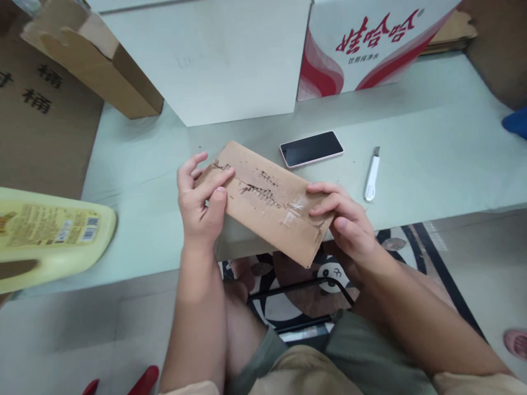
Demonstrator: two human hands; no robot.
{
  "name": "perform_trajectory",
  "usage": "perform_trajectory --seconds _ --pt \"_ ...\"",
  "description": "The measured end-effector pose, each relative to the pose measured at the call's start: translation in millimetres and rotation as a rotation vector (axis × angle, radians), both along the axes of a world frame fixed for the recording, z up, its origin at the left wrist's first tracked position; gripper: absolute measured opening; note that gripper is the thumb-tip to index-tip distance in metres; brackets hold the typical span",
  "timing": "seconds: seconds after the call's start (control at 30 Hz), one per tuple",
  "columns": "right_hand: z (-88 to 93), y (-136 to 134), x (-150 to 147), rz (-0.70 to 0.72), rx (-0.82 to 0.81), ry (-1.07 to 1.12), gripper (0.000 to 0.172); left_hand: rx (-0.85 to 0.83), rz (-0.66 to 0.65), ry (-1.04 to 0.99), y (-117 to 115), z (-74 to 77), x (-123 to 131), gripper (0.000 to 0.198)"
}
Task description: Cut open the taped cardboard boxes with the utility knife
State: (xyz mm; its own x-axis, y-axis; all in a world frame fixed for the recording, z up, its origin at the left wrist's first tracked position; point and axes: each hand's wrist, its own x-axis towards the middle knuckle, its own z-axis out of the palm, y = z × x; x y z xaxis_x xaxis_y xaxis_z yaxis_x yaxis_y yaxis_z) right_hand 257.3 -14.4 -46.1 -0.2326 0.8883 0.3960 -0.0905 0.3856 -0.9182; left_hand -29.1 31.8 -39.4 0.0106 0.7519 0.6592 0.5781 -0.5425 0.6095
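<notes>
A brown cardboard box (284,230) is held tilted over the table's front edge. Along its top runs a seam with torn, ragged patches, and bits of clear tape stick near the right end. My left hand (205,200) grips the box's left end, thumb and index finger pressed on the top face. At the opposite end, my right hand (346,216) holds the right side with fingertips on the top. Beyond the box lies a phone (312,148) with a dark screen. Farther right rests a white utility knife (372,176), its blade tip showing.
A large white box (230,66) and a red-and-white carton (366,49) stand at the back of the pale green table (436,148). A yellow jug (53,241) lies at the left, near an open cardboard box (119,77). Blue fabric (516,123) shows at the right edge.
</notes>
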Motion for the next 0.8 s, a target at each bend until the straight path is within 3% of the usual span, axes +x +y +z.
perform_trajectory --seconds 0.2,0.33,0.4,0.47,0.57,0.63,0.8 --pt "5.1 4.5 11.3 -0.030 -0.056 -0.045 0.032 0.007 -0.003 -0.018 0.8 -0.4 0.8 0.026" --pt "2.3 14.7 25.1 -0.297 -0.240 -0.051 0.031 -0.006 0.005 -0.015 1.2 -1.2 1.2 0.027" --pt "0.3 18.9 27.0 -0.351 -0.355 -0.159 0.026 -0.001 0.008 -0.020 1.2 -0.7 0.2 0.026" --pt "-1.6 21.1 25.7 -0.270 -0.409 -0.310 0.027 -0.017 0.018 -0.027 1.2 0.2 -2.3 0.026" --pt "-6.1 21.3 23.5 -0.108 -0.355 -0.457 0.035 -0.069 0.026 -0.057 1.9 1.0 -7.9 0.027" --pt "-10.3 20.8 24.1 -0.077 -0.327 -0.515 0.042 -0.079 0.033 -0.110 2.6 1.2 -11.4 0.030" --pt "-10.3 17.5 24.8 0.039 -0.350 -0.436 0.056 -0.091 0.121 -0.295 2.6 2.2 -20.1 0.038"
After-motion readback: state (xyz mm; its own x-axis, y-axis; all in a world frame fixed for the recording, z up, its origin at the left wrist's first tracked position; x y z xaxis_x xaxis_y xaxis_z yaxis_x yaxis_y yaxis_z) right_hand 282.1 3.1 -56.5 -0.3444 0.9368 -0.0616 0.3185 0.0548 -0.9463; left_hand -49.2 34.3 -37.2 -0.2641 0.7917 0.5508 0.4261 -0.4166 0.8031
